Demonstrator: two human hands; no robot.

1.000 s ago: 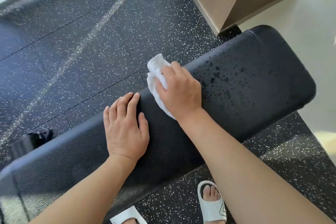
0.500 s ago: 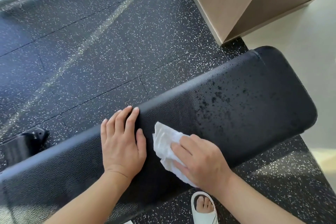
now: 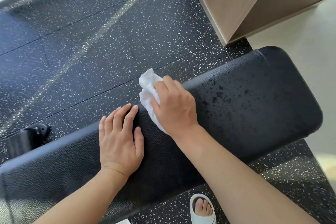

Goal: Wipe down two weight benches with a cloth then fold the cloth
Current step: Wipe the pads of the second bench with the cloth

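Pressed flat under the palm and curled fingers of the right hand [image 3: 174,107], the white cloth [image 3: 150,89] is bunched into a wad, with its loose end poking out past the fingertips and over the far edge of the bench [image 3: 254,111]; the hand bears down on the cloth more than it pinches it, which suits scrubbing rather than lifting. Just beside it, the left hand [image 3: 120,142] lies open and empty, fingers spread on the pad with the tips at the far edge, probably to steady the body and the bench while the other arm works. Only one bench is in view, a black textured pad running from lower left to upper right across the frame. To the right of the cloth the pad is speckled with dark wet-looking droplets [image 3: 223,94], so that stretch likely awaits wiping, and the task seems to be in its first half with folding yet to come. Around the bench lies speckled dark rubber floor [image 3: 109,45], a pale wooden block or cabinet corner [image 3: 236,2] near the bench's far end, a dark metal foot [image 3: 27,136] of the frame at left, and a slippered foot [image 3: 202,209] below.
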